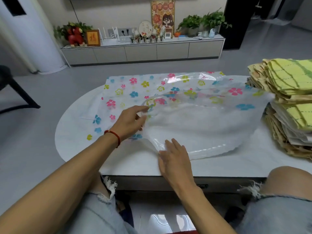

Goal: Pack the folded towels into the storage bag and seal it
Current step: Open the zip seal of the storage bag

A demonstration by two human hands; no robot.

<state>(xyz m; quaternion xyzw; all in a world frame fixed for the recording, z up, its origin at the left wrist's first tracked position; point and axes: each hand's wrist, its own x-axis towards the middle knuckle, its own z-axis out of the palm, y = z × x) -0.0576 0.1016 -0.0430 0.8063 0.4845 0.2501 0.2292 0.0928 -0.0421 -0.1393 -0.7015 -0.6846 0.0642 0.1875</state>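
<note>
With the left hand (pixel 130 121) pinching the upper film of the storage bag (pixel 194 119) and the right hand (pixel 173 155) flat and open on its near edge, spread the mouth wide before reaching rightward for the folded towels (pixel 287 78).

A smooth pale grey floor (pixel 42 85) runs back to a long, low grey-white sideboard with flat drawer fronts (pixel 143 51) against the far wall. On it stand leafy green potted plants (pixel 202 22), a red plush toy (pixel 76 36) and a tall framed cartoon picture (pixel 163 14). A white rounded column (pixel 33 39) rises at left.
</note>
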